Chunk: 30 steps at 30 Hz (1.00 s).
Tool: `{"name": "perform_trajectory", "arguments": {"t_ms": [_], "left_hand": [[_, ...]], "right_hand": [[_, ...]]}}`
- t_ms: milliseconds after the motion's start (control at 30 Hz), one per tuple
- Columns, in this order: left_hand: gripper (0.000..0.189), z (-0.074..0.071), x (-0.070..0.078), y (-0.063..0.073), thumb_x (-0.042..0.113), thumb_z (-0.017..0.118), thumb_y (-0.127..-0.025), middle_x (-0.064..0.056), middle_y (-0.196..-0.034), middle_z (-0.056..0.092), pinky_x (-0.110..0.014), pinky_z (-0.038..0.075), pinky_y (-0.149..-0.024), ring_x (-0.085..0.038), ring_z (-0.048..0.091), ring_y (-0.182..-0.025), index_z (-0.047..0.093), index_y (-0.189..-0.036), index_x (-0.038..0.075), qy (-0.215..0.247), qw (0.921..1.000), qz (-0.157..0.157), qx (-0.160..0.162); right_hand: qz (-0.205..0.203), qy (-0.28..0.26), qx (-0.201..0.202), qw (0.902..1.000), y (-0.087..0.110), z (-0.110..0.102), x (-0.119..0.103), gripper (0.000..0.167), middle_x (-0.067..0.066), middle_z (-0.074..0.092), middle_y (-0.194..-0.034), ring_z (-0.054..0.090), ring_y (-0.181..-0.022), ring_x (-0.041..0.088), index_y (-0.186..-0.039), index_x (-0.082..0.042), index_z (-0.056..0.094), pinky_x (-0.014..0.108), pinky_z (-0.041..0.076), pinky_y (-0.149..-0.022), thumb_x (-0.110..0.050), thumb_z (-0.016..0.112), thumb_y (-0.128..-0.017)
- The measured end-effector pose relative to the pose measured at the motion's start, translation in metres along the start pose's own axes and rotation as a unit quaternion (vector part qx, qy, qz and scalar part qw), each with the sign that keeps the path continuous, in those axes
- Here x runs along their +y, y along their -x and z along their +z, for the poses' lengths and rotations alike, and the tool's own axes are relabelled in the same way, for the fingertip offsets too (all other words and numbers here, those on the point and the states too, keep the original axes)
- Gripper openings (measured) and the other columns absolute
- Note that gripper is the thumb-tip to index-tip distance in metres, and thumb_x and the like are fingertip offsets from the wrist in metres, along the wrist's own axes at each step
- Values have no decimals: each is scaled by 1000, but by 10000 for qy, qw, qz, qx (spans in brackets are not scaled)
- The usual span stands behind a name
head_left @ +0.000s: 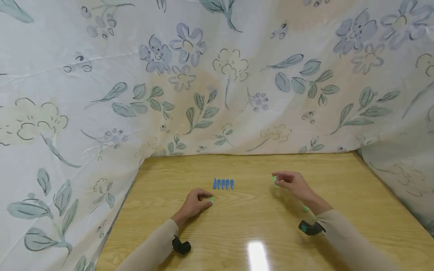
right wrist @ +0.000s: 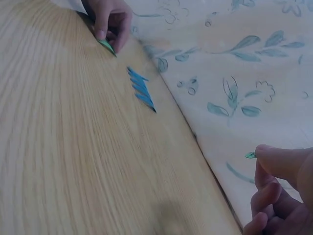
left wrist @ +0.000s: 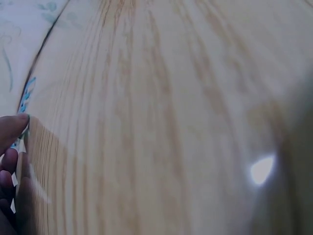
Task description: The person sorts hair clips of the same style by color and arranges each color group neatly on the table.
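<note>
My left hand (head_left: 193, 206) pinches a small green pointed piece (head_left: 211, 199) between thumb and fingertips, low at the tabletop. In the right wrist view this green piece (right wrist: 106, 46) looks flat and tapers to a tip. Just beyond that hand, several slim blue pieces (head_left: 223, 184) lie side by side in a short row. Off to their right, my right hand (head_left: 295, 185) is raised over the table and pinches another small green piece (head_left: 274, 181). Only the end of this green piece (right wrist: 250, 155) shows past the thumb in the right wrist view.
More green pieces (head_left: 306, 208) lie on the wooden table (head_left: 251, 218), partly hidden under my right wrist. Floral cloth (head_left: 234, 113) hangs behind the table's back edge and along both sides. Each wrist carries a black device (head_left: 310, 228). Light glares on the near tabletop.
</note>
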State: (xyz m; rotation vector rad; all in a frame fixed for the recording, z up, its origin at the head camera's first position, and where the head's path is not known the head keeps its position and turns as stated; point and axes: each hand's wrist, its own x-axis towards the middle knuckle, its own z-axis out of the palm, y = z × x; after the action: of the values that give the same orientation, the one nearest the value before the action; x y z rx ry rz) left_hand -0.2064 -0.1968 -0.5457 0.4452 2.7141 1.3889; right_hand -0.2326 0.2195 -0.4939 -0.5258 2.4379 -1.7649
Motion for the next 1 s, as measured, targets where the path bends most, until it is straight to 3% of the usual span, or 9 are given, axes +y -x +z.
{"name": "perform_trajectory", "arguments": {"t_ms": [433,667,800,900,1000], "left_hand": [[23,-2,0,1,16,76,-90,-8,-110,69,-24,39,-76,-13,49,-87,77,-113,11,50,9999,-82,97],[23,0,1,2,15,76,-90,-9,-110,69,-24,38,-75,-14,47,-85,77,-113,10,30,10000,-79,43],[24,-2,2,2,16,76,-91,-10,-111,69,-24,38,-75,-13,47,-86,77,-114,10,28,10000,-32,30],[24,-3,2,1,16,76,-91,-10,-111,69,-25,38,-75,-14,47,-86,77,-114,10,49,10000,-39,35],[24,-2,3,0,15,76,-90,-10,-111,69,-25,37,-74,-15,46,-85,77,-114,9,73,9999,-66,29]], "right_hand": [[72,-546,-475,9974,-16,48,-4,42,6,68,-102,61,-90,6,-133,13,57,21,54,-86,-11,65,-99],[386,-603,-506,9962,-22,68,-6,43,16,68,-106,59,-80,12,-133,11,58,20,38,-57,-11,66,-98],[321,-628,-487,9963,-24,80,-9,42,19,68,-110,65,-90,9,-133,11,58,22,50,-70,-11,66,-98],[234,-679,-496,9962,-24,89,-11,40,18,69,-106,64,-94,6,-131,13,58,24,52,-82,-8,65,-98],[208,-714,-523,9959,-25,99,-10,38,19,69,-103,63,-91,4,-130,15,58,22,51,-81,-5,64,-97]]}}
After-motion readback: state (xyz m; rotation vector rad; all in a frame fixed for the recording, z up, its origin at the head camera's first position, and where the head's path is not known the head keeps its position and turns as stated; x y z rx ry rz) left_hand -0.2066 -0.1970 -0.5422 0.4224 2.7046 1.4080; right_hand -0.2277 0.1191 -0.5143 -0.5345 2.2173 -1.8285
